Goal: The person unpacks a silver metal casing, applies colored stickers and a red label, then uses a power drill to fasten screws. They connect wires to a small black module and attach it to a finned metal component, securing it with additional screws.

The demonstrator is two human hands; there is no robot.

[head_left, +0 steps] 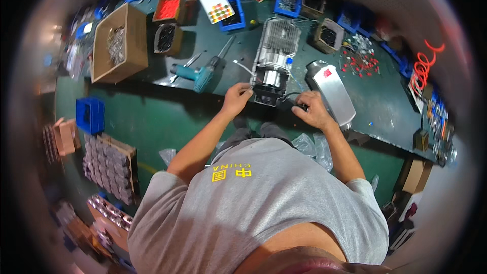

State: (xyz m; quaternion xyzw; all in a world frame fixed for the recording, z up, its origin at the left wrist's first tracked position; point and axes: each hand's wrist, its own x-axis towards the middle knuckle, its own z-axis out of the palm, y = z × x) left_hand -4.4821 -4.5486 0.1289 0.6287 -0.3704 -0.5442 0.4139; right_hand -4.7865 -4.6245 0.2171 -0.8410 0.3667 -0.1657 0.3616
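A silver finned metal unit (278,45) lies lengthwise on the dark bench top, its black end (269,95) at the near edge. My left hand (236,100) is at the near left corner of that end, fingertips pinched together against it; whatever lies between them is too small to name. On the other side, my right hand (313,110) is closed around a black cable plug (301,106), with a black cable looping from it to the unit. A smooth silver housing cover (334,94) rests just right of the unit.
Left of the unit lies a teal power screwdriver (195,75). A cardboard box (133,45) of small clear parts stands farther left. Blue bins (288,1) of hardware line the back. Red-tipped pieces (360,61) are scattered right, and an orange coiled hose (423,68) hangs there.
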